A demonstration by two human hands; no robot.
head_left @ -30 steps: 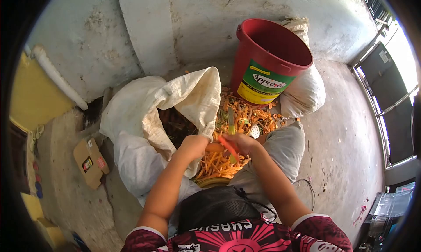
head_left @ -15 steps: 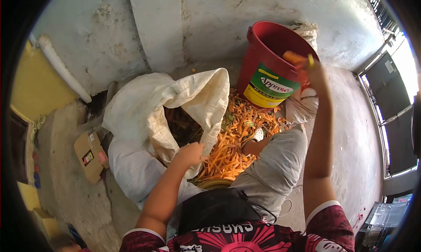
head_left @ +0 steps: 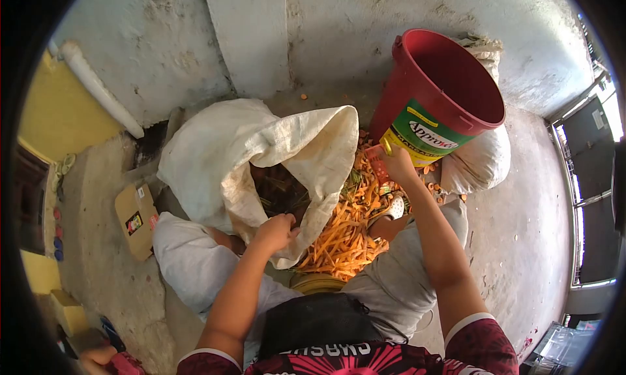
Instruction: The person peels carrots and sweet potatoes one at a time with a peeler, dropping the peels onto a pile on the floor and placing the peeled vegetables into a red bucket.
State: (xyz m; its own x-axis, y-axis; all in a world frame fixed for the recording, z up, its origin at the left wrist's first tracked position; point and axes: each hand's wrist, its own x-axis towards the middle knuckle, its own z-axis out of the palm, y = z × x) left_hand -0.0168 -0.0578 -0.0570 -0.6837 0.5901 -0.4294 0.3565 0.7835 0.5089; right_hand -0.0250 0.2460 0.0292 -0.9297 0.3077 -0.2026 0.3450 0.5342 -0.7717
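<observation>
A white woven sack (head_left: 208, 137) stands between my legs, its mouth folded open with dark contents (head_left: 280, 186) inside. My left hand (head_left: 276, 233) is at the near side of that mouth, fingers curled; what they grip is hidden. Orange carrot peelings (head_left: 342, 235) lie heaped to the right of the sack. Over the heap, by the front of a red bucket (head_left: 427, 81), my right hand (head_left: 396, 163) is closed around a flat orange-red thing (head_left: 377, 163) whose kind I cannot make out. A yellow bit shows at its fingers.
Behind the bucket leans another pale sack (head_left: 479, 160). A yellow rim (head_left: 316, 284) shows close to my lap. A flattened cardboard piece (head_left: 135, 222) lies on the floor at left. My sandalled foot (head_left: 391, 212) rests beside the peelings. A wall (head_left: 339, 39) stands behind.
My right hand has come down from the bucket's rim to the peelings; the orange piece it held over the bucket is gone from view. My left hand stays at the sack's mouth.
</observation>
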